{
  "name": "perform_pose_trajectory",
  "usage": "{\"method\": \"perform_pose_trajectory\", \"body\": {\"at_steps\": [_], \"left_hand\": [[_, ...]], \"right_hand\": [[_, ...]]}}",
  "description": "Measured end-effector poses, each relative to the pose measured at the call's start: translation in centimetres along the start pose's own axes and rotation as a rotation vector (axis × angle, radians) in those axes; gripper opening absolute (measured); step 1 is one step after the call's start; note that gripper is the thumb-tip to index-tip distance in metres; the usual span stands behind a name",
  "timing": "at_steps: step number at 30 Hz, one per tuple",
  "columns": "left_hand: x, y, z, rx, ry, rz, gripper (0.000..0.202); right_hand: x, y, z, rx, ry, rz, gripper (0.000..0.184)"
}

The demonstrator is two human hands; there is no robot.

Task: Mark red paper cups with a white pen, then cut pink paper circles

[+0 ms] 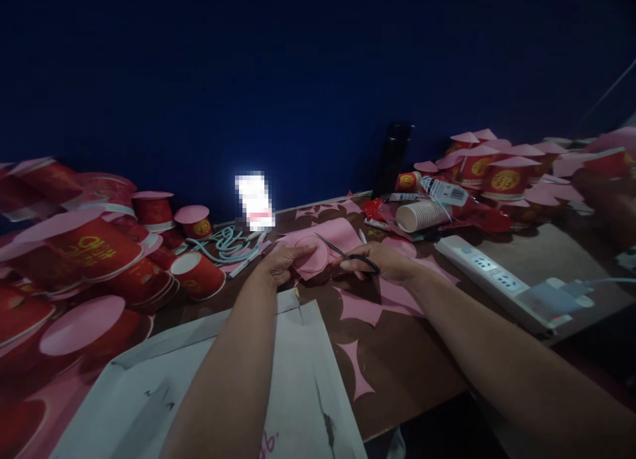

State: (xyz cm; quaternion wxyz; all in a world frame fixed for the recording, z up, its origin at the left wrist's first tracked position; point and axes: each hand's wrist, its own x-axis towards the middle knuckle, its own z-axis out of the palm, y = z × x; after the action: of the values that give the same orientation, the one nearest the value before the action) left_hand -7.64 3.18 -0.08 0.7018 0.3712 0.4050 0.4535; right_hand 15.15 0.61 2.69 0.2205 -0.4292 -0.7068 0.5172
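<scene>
My left hand (283, 260) pinches a sheet of pink paper (328, 244) near a circle drawn or cut on it. My right hand (382, 260) grips black scissors (348, 252), fingers through the handles, blades angled up and left over the pink sheet. Both hands hover just above the brown table (412, 353) at its middle. Pink offcuts (355, 366) with pointed corners lie on the table below my hands.
Red paper cups with pink lids (84, 247) are heaped at the left, and more (501, 174) at the back right. A white power strip (501, 283) lies at the right. A lit phone (254, 201) leans on the dark blue wall. White paper (149, 393) lies near me.
</scene>
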Motion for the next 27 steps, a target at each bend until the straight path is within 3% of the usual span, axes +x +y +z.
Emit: {"method": "perform_pose_trajectory", "body": {"at_steps": [27], "left_hand": [[-0.43,0.46,0.08,0.053,0.014,-0.021,0.038]], "right_hand": [[0.15,0.4,-0.22,-0.028,-0.025,-0.051,0.042]]}}
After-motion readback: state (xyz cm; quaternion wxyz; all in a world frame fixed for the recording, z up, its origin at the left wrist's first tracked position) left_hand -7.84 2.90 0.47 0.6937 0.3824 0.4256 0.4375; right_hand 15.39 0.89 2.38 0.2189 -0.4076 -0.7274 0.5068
